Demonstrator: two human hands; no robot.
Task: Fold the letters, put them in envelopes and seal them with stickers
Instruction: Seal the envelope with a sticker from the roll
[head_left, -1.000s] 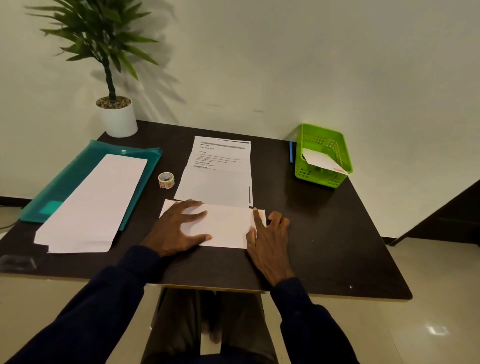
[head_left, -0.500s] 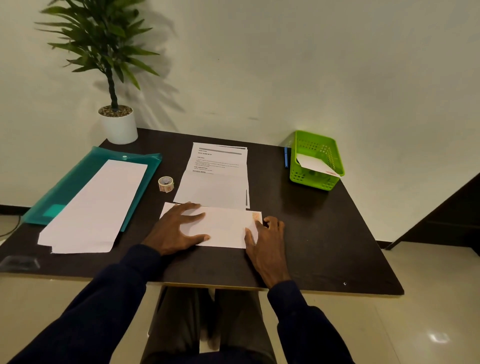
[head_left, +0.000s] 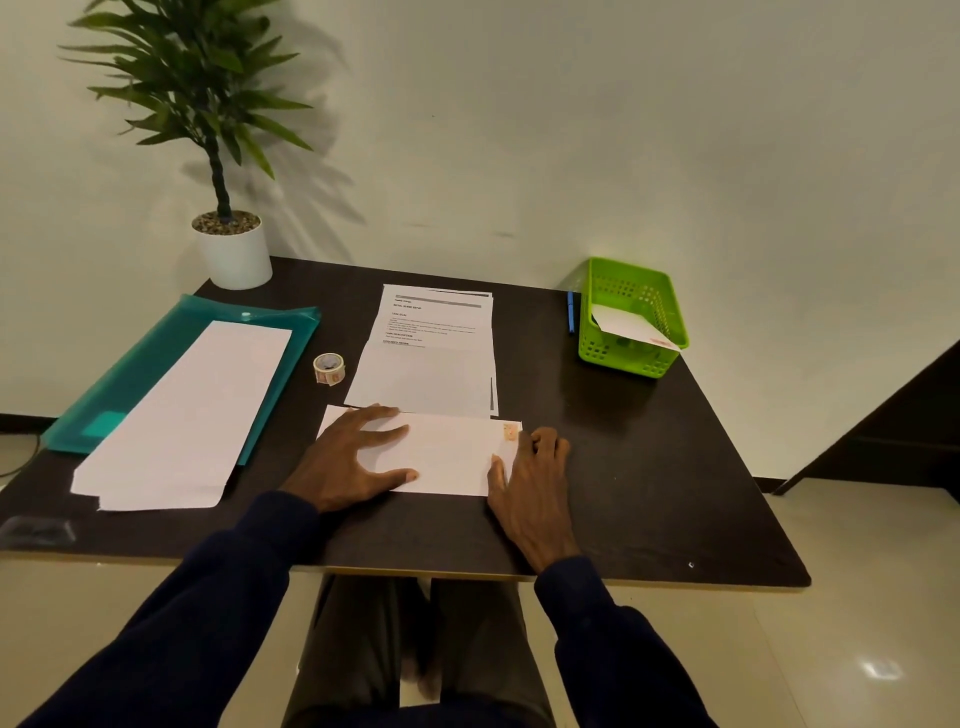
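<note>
A white envelope (head_left: 447, 454) lies flat near the table's front edge, with an orange sticker (head_left: 510, 431) at its far right corner. My left hand (head_left: 353, 457) presses flat on the envelope's left half, fingers spread. My right hand (head_left: 530, 486) rests at the envelope's right end, fingers curled beside the sticker and thumb on the paper. Behind the envelope lies a stack of printed letters (head_left: 431, 353). A roll of stickers (head_left: 329, 368) stands left of the letters. More white envelopes (head_left: 187, 415) lie stacked at the left.
A teal plastic folder (head_left: 156, 353) lies under the envelope stack. A green basket (head_left: 631, 317) holding a sealed envelope stands at the back right, with a blue pen (head_left: 571, 312) beside it. A potted plant (head_left: 228, 244) stands at the back left corner of the dark table (head_left: 649, 467).
My right index finger has drawn back from the envelope's right end, uncovering the sticker, and the fingers have curled. My left hand has stayed in place. The camera has tilted slightly.
</note>
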